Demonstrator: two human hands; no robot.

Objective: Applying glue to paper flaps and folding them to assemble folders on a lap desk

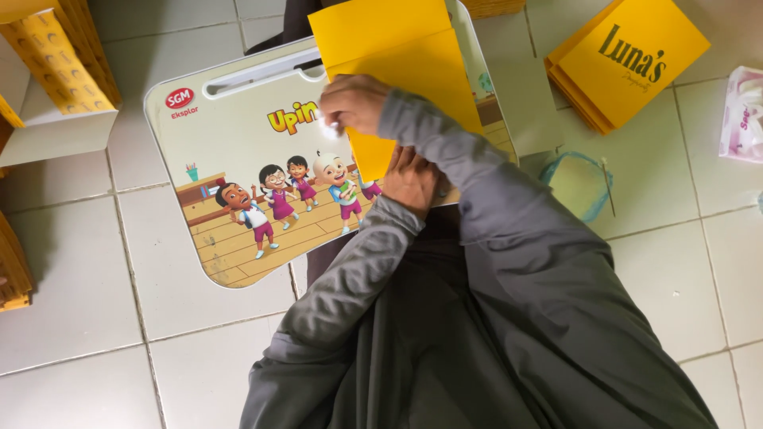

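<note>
Both hands: crossed over, I saw.
Right hand (354, 103): fingers curled on a white wad, pressing yellow card (397, 71).
Left hand (409, 179): flat beneath, steadying it on lap table (238, 159).
Advice: press evenly.

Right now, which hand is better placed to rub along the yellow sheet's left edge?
Probably the right hand: it rests on the edge of the yellow sheet. The left hand lies lower, under the right forearm.
</note>
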